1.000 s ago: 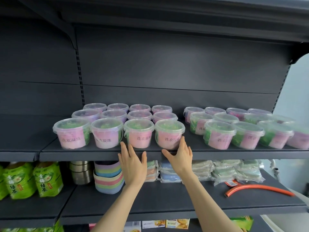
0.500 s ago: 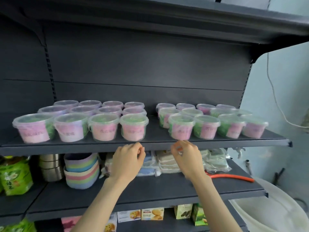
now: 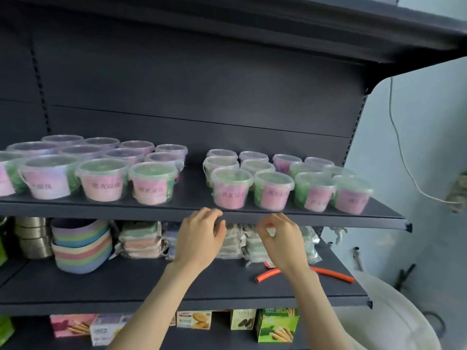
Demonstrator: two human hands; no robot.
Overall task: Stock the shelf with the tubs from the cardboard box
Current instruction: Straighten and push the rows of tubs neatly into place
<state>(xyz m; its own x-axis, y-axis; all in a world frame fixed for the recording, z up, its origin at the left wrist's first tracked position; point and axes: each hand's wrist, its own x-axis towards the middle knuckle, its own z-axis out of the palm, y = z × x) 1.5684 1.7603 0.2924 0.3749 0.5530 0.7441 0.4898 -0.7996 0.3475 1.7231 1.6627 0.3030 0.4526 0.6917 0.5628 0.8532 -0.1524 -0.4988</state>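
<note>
Pulled left hand [image 3: 199, 238] and right hand [image 3: 280, 239] back off the tubs [image 3: 151, 184] on the shelf [image 3: 101, 208], both loosely curled, empty. Probably light, slick plastic; grab round the sides under the lid.

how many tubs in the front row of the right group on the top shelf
4, side by side near the front of the shelf: leftmost tub, second tub, third tub, rightmost tub. None seems hidden.
</note>
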